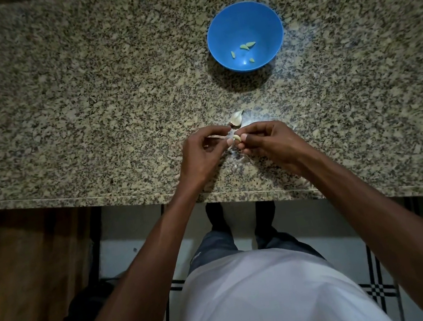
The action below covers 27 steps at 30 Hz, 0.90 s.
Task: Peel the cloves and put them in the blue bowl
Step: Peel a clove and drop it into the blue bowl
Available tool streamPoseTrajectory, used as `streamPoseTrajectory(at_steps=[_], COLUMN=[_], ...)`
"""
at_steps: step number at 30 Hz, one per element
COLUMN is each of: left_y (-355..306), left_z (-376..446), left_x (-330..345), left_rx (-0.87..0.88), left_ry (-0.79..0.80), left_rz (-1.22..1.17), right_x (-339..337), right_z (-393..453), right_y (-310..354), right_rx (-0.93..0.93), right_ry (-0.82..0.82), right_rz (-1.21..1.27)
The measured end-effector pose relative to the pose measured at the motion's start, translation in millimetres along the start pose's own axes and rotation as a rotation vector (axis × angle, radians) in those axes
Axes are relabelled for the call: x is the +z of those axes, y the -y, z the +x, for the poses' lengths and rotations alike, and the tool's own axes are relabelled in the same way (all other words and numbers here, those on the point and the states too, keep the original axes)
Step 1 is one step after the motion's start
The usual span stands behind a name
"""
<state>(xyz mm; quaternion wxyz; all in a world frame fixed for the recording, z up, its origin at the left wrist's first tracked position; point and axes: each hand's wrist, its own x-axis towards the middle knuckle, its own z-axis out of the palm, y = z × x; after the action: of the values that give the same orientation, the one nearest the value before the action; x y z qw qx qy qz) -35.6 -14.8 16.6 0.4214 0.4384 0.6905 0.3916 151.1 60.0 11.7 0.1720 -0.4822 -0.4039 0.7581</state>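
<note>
**Garlic peeled by hand over granite counter**

The left hand (205, 150) pinches a strip of papery skin (216, 137) away from a clove (236, 137), which the right hand (267, 143) grips between thumb and fingertips, just above the granite counter (60, 100). An unpeeled piece (237, 120) lies just beyond the fingers. The peeling step looks nearly done; next, the bare clove must travel forward and right to the blue bowl (215, 23), where several peeled cloves (244, 46) lie. The path is unobstructed; the counter's front edge runs close beneath the wrists.
</note>
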Motion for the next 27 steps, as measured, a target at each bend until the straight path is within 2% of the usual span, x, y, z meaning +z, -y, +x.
streamPoseTrajectory(at_steps=[3, 10, 14, 16, 18, 20, 21, 24, 27], left_y=[-2.2, -0.2, -2.7, -3.7, -5.4, -6.2, -6.4, -1.3, 7.2], left_z=[2.3, 4.1, 2.9, 3.7, 3.8, 5.6, 7.5, 10.7, 10.8], left_x=[4.2, 12.6, 13.0, 9.7, 6.3, 4.0, 3.5, 0.8, -6.8], left_rx=[0.000, 0.072, 0.047, -0.037, -0.215, -0.375, -0.409, -0.374, -0.268], left_ry=[-0.001, -0.038, 0.018, 0.089, 0.143, 0.121, 0.084, -0.049, -0.163], left_rz=[-0.027, 0.155, 0.126, 0.005, -0.250, -0.458, -0.486, -0.358, -0.089], right_x=[-0.3, -0.7, -1.6, -2.7, -2.6, -2.6, -3.8, -15.2, -30.3], right_z=[-0.7, -7.1, -8.7, -8.2, -7.9, -6.3, -5.8, -1.2, 7.1], right_y=[-0.7, 2.0, -1.2, -1.2, 0.9, 2.8, 3.9, 6.6, 14.1], right_rx=[-0.018, -0.045, -0.152, -0.214, -0.265, -0.298, -0.304, -0.279, -0.278], right_ry=[0.010, -0.022, -0.100, -0.120, -0.125, -0.161, -0.197, -0.295, -0.380], right_rz=[-0.016, 0.043, -0.127, -0.265, -0.385, -0.468, -0.489, -0.477, -0.535])
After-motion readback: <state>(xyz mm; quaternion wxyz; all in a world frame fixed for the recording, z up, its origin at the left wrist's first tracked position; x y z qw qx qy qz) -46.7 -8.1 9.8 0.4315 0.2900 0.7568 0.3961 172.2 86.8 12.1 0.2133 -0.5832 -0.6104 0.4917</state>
